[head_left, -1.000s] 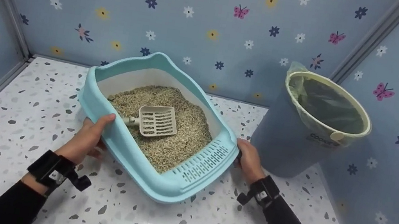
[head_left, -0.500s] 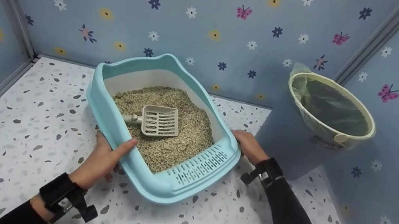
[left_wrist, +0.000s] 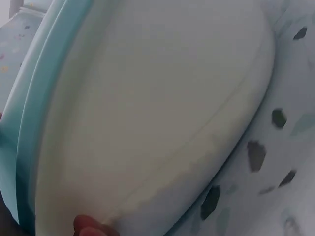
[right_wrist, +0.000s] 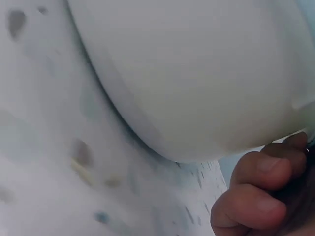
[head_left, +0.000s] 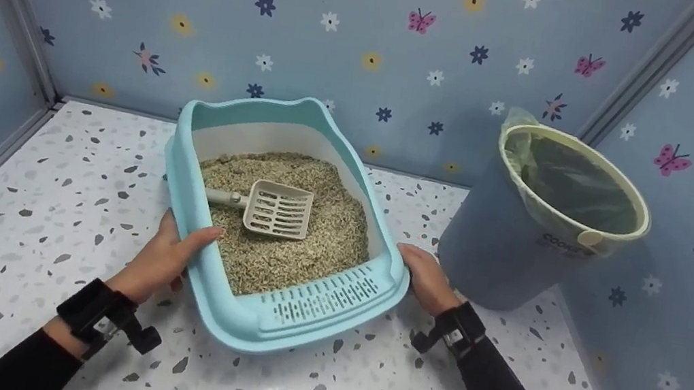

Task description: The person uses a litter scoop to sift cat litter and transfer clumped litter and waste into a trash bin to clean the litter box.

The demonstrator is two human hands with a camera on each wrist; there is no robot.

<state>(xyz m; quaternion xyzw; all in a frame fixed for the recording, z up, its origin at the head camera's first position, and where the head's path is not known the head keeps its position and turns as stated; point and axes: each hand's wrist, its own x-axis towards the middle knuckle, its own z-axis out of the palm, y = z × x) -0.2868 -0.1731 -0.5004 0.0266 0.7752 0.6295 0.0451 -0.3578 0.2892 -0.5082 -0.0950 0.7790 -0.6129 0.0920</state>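
Observation:
A light-blue litter box (head_left: 231, 326) with a cream lower tub stands at an angle on the floor, its slotted front toward me. Tan pellet litter (head_left: 317, 256) fills the bottom. On the litter lies a beige slotted litter scoop (head_left: 279, 210), its handle pointing left to the box wall. My left hand (head_left: 162, 257) grips the left rim, thumb on top, with fingertips (left_wrist: 91, 227) against the tub's side in the left wrist view. My right hand (head_left: 427, 279) holds the front right corner; its curled fingers (right_wrist: 251, 209) show beside the tub in the right wrist view.
A tall grey-blue bin (head_left: 496, 258) with a cream rim and a translucent green liner stands close to the right of the box. Blue walls (head_left: 358, 25) with flowers and butterflies enclose the back and sides. Speckled white floor (head_left: 37, 245) surrounds the box.
The litter box has turned clockwise as seen from above, its front swinging left and its back right. My left hand has shifted slightly right with the rim. The scoop turned along with the box.

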